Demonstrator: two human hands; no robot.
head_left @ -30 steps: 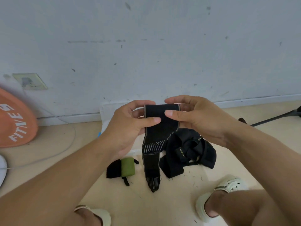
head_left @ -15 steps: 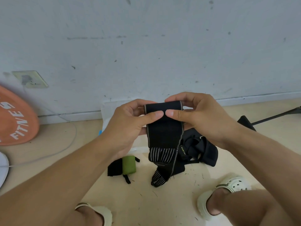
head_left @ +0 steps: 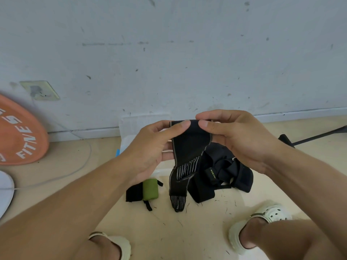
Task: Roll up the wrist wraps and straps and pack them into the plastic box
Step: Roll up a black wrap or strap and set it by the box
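Fingers first: both thumbs press down on the top edge of the black wrist wrap (head_left: 189, 145), the left hand (head_left: 150, 152) grasping its left corner and the right hand (head_left: 238, 139) its right corner, the remaining fingers curled behind the fabric. The wrap is held up in the air in the middle of the scene, in front of the wall, its striped tail hanging down to the floor.

Against the pictures from a second ago, the thumbs have climbed from the middle of the band to its very top, where they now nearly meet, and the hanging tail has twisted and folded over itself. I judge that the first turn of the roll is being started at the top end; most of the length is not yet wound, so this piece is early in its rolling.

The plastic box (head_left: 135, 128) sits on the floor at the far side, against the wall, mostly hidden behind the left hand; whether anything lies in it cannot be told. On the near floor a rolled black and green wrap (head_left: 144, 190) lies left of the tail, and a tangled pile of black straps (head_left: 223, 171) lies right, both still outside the box.
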